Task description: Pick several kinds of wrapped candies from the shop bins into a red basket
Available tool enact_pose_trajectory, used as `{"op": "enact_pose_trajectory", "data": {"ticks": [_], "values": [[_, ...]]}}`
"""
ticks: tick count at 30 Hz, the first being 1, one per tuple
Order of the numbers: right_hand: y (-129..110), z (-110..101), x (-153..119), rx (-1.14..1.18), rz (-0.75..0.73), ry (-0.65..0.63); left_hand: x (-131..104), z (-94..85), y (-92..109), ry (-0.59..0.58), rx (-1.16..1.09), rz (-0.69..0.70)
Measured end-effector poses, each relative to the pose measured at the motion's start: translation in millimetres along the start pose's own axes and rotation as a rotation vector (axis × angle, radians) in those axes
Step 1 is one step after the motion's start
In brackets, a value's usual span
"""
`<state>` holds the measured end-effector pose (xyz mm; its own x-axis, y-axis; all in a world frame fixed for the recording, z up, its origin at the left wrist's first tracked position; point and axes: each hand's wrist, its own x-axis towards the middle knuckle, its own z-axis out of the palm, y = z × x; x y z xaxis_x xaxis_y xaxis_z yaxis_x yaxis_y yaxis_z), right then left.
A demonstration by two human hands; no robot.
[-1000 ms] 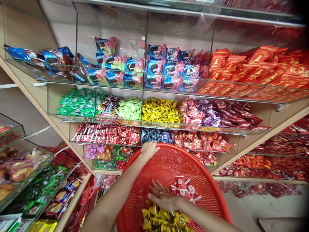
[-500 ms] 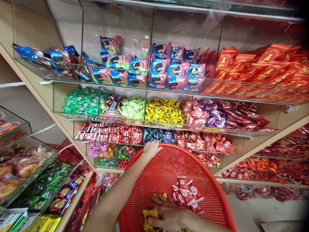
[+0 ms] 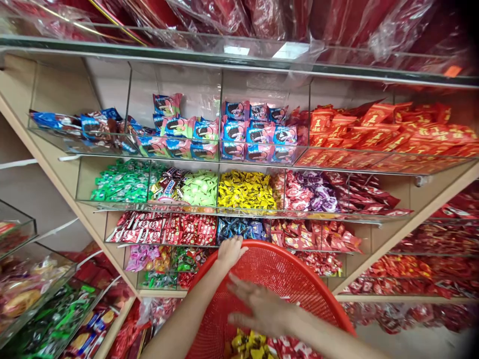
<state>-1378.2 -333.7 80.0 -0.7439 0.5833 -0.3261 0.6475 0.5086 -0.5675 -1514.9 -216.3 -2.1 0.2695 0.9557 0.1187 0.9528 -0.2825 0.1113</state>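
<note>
My left hand [image 3: 229, 252] is wrapped over the far rim of a big red plastic basket [image 3: 322, 284]. Over the basket's inside hovers my right hand [image 3: 260, 304], smeared a little by motion, its fingers spread and nothing in them. Below that hand lie yellow-wrapped candies [image 3: 249, 344] at the bottom of the basket. Red and white candy packets [image 3: 292, 347] lie beside them, partly covered by my right forearm.
Tiered shelves with clear dividers rise ahead, holding yellow candies [image 3: 247, 192], green candies [image 3: 121, 182], blue-pink cookie packs [image 3: 234, 130] and orange-red packets [image 3: 374, 127]. Another slanted rack [image 3: 41, 299] stands at the left. Plastic-wrapped red goods [image 3: 232, 20] sit on top.
My right hand has lifted off the yellow candies and moved up, its fingers now spread. The view has tilted upward, showing the top shelf. My left hand still grips the rim.
</note>
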Motion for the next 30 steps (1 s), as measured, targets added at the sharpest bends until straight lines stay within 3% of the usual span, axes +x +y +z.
{"op": "enact_pose_trajectory", "data": {"ticks": [5, 8, 10, 15, 19, 23, 30], "values": [[-18.8, -102.5, 19.0, -0.135, -0.216, 0.579, -0.4, 0.0, -0.7, 0.027, -0.007, -0.011], [-11.2, -150.4, 49.8, -0.203, -0.143, 0.761, -0.1, -2.0, 0.4, 0.040, 0.000, -0.003], [-4.7, -168.7, 76.2, -0.166, -0.007, 0.807, 0.2, -1.9, 0.8, 0.042, 0.002, -0.006], [-12.4, -171.7, 129.4, 0.005, 0.364, 0.795, -0.1, 0.2, 0.4, 0.039, 0.010, -0.028], [-26.6, -163.8, 139.2, -0.048, 0.484, 0.743, -1.3, -0.9, 0.1, 0.047, 0.012, -0.018], [-17.3, -166.5, 136.5, -0.109, 0.457, 0.698, -1.7, 0.6, -0.8, 0.064, 0.007, -0.019], [16.7, -172.5, 131.1, -0.144, 0.206, 0.712, 0.9, 5.9, -2.0, 0.076, 0.002, -0.017]]}}
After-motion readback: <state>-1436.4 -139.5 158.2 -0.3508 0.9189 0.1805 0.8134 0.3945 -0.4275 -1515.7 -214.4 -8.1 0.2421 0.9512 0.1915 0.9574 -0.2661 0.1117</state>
